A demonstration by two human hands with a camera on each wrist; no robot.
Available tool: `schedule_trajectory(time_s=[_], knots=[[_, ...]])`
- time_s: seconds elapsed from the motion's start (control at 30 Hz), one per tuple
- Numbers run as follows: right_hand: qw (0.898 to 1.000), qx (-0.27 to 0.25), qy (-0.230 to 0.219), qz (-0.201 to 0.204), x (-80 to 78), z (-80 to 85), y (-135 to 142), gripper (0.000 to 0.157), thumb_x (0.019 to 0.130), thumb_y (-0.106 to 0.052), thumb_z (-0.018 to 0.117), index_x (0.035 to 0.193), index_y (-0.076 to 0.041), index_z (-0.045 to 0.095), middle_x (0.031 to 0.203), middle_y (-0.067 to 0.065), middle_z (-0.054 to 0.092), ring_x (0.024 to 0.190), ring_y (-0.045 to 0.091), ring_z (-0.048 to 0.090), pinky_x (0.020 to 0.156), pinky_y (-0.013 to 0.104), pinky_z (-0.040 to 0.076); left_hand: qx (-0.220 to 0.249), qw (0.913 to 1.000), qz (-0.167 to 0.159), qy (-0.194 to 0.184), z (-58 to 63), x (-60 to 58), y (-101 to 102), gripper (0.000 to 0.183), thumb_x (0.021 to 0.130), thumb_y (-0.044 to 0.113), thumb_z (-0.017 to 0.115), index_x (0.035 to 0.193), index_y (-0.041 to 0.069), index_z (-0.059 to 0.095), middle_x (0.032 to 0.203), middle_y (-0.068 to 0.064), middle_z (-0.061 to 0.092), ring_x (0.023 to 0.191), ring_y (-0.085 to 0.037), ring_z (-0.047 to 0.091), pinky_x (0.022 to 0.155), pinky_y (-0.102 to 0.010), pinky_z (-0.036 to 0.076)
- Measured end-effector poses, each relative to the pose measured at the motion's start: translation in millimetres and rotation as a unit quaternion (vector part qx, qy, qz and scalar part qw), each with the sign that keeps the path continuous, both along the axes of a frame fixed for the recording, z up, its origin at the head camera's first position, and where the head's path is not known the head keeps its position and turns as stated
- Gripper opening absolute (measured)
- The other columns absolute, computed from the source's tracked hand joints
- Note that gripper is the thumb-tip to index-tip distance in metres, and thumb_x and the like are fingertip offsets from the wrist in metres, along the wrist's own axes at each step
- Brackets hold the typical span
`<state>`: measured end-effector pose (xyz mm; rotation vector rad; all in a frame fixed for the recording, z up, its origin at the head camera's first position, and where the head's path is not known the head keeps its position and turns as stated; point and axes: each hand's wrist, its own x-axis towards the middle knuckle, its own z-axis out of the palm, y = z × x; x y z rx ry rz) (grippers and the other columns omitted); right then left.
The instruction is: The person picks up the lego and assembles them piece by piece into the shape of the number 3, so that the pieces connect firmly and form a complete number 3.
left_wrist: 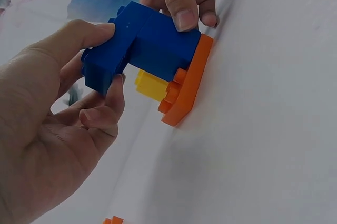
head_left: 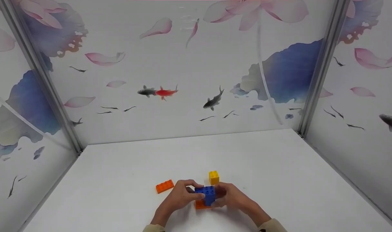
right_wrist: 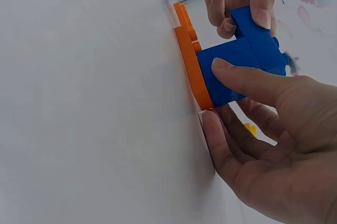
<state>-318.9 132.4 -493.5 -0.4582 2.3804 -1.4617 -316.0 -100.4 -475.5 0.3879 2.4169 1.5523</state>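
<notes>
An orange plate brick [head_left: 200,205] lies on the table, with a lower blue brick [left_wrist: 166,45] standing on its studs at one end. Across the top sits an upper blue brick [left_wrist: 113,50] that juts out leftward over the plate. My left hand [head_left: 182,195] pinches the jutting end of this upper brick between thumb and fingers. With its thumb on one face, my right hand [right_wrist: 284,124] grips the lower blue brick; its fingers behind are partly hidden. One right fingertip is down by the plate's end.
Just beyond my hands stands a yellow brick [head_left: 214,178]. To the left of my left hand lies another orange brick [head_left: 164,186], studs up. White patterned panels [head_left: 183,64] enclose the white table [head_left: 118,174] at the back and both sides.
</notes>
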Motion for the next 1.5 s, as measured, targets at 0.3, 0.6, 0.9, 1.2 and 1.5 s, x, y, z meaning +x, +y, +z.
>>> schedule_trajectory(time_s=[0.3, 0.6, 0.9, 1.2, 1.5], knots=[[1.000, 0.000, 0.001, 0.001, 0.7, -1.3, 2, 0.050, 0.080, -0.012, 0.084, 0.125, -0.005, 0.063, 0.120, 0.008, 0.069, 0.111, 0.022, 0.063, 0.102, 0.049, 0.053, 0.009, 0.9999, -0.004, -0.010, -1.4, 1.7, 1, 0.027, 0.086, 0.027, 0.079, 0.110, 0.017, 0.075, 0.122, -0.005, 0.065, 0.093, -0.021, 0.062, 0.083, -0.031, 0.055], [1.000, -0.013, -0.018, -0.001, 0.0, 5.5, 0, 0.044, 0.081, -0.011, 0.083, 0.121, -0.007, 0.066, 0.117, 0.007, 0.069, 0.103, 0.020, 0.063, 0.095, 0.041, 0.057, 0.006, 0.9999, 0.000, -0.012, -1.1, 1.6, 0, 0.026, 0.086, 0.027, 0.079, 0.110, 0.016, 0.074, 0.116, -0.005, 0.065, 0.090, -0.021, 0.059, 0.075, -0.028, 0.052], [1.000, -0.012, -0.002, -0.003, -0.4, 5.3, 0, 0.043, 0.082, -0.008, 0.082, 0.121, -0.006, 0.067, 0.117, 0.007, 0.070, 0.104, 0.021, 0.064, 0.101, 0.046, 0.055, 0.003, 1.0000, -0.006, 0.000, -1.3, 1.7, 2, 0.028, 0.086, 0.031, 0.078, 0.107, 0.014, 0.070, 0.112, -0.004, 0.066, 0.088, -0.021, 0.059, 0.074, -0.029, 0.054], [1.000, -0.024, -0.014, -0.011, 0.8, 4.3, -1, 0.043, 0.080, -0.007, 0.082, 0.121, -0.006, 0.067, 0.115, 0.007, 0.070, 0.103, 0.021, 0.064, 0.098, 0.043, 0.056, 0.011, 0.9996, -0.025, 0.010, -3.5, 0.5, -1, 0.031, 0.088, 0.031, 0.077, 0.113, 0.014, 0.070, 0.112, -0.004, 0.066, 0.087, -0.019, 0.059, 0.068, -0.026, 0.055], [0.999, -0.028, -0.029, 0.005, -3.4, 17.1, 11, 0.044, 0.084, -0.015, 0.081, 0.124, -0.007, 0.065, 0.122, 0.008, 0.068, 0.105, 0.021, 0.065, 0.091, 0.039, 0.059, 0.006, 0.9999, -0.015, 0.006, -0.4, 0.9, -1, 0.031, 0.088, 0.029, 0.077, 0.114, 0.014, 0.070, 0.110, -0.004, 0.067, 0.089, -0.019, 0.059, 0.071, -0.028, 0.055]])
